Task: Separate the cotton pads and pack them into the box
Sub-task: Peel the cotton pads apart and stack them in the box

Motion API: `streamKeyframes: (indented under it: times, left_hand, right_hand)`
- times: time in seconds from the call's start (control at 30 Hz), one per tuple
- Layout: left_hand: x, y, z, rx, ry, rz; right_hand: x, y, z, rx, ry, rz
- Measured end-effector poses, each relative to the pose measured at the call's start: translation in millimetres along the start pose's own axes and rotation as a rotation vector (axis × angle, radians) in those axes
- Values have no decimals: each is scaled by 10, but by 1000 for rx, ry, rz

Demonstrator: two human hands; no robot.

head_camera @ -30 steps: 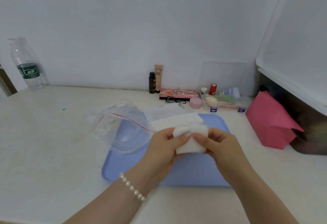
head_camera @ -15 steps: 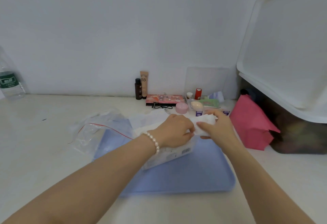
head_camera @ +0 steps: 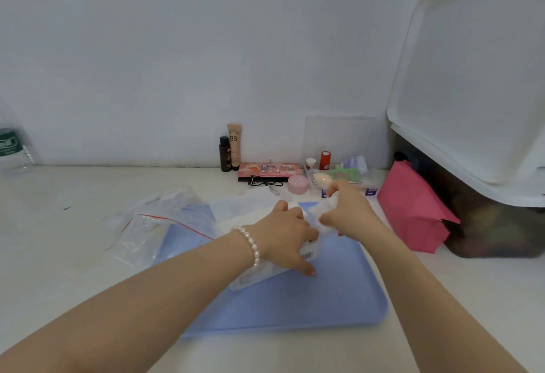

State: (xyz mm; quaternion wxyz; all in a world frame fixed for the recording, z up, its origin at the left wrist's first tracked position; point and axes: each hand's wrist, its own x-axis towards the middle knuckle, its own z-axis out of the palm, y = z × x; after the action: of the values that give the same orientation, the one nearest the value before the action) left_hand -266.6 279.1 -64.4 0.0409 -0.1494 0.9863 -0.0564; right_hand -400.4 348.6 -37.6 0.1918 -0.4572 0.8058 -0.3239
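Left hand [head_camera: 284, 240] grips the cotton-pad box [head_camera: 259, 272] on the blue tray [head_camera: 339, 299]; right hand [head_camera: 351, 213] pinches cotton pads [head_camera: 317, 216].

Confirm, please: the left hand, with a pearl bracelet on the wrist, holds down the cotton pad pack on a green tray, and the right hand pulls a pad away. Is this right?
Not quite: the tray is blue, not green, as the head view shows. The rest stands: the left hand, pearl bracelet on its wrist, holds down the cotton pad pack, and the right hand pulls at a pad.
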Motion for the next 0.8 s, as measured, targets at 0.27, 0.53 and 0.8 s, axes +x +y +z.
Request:
streamKeyframes:
  times: [0.27,0.53,0.8]
  left_hand:
    - [54,3,-95,4,-136,-23]
    - [-8,25,-158,5,-219,-33]
    - [-151,-83,-181,-2,-297,-63]
  right_hand:
    - [25,-59,106,378,92,55]
    - [-6,-25,216,201,94,5]
    - [-5,-117,247,-385,-9,-268]
